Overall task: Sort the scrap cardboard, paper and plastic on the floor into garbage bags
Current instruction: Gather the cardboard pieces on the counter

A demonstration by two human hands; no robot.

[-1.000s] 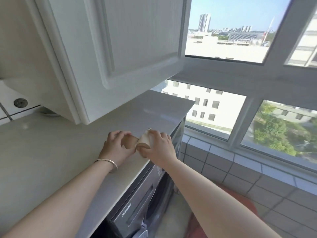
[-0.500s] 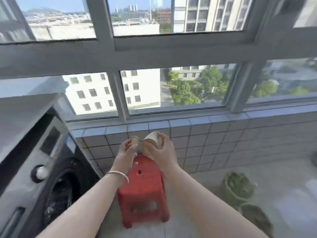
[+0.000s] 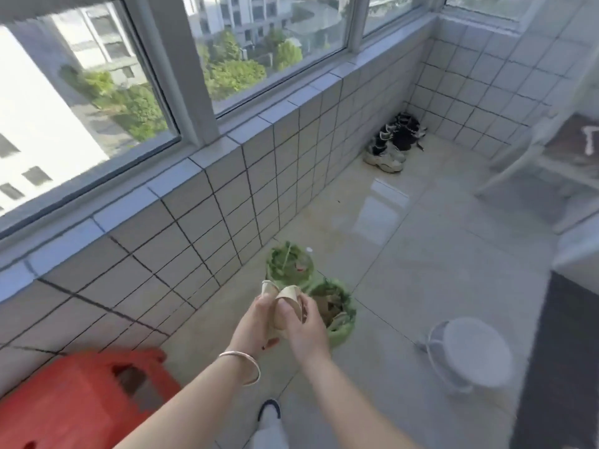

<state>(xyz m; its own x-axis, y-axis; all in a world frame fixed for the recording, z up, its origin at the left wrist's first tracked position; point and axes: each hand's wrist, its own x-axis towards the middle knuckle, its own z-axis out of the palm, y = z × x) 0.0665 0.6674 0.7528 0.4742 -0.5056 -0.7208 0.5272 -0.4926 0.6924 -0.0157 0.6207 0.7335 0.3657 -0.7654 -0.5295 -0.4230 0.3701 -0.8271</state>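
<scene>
Two cardboard tubes are being held above the floor (image 3: 421, 260), just near of two green garbage bags. The left hand (image 3: 256, 322) is gripping the left tube (image 3: 268, 288); the right hand (image 3: 304, 328) is gripping the right tube (image 3: 287, 307), probably keeping them together for one drop. The near bag (image 3: 337, 314), already holding brown scraps, seems the likely target; the far bag (image 3: 289, 265) is standing touching it. A red stool (image 3: 74, 393) is standing near left, and shoes (image 3: 393, 140) are lying far right.

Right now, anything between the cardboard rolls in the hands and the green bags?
Nothing visible. Left hand and right hand hold the cardboard rolls beside the nearer green bag, whose mouth is open; farther bag also unobstructed.
</scene>
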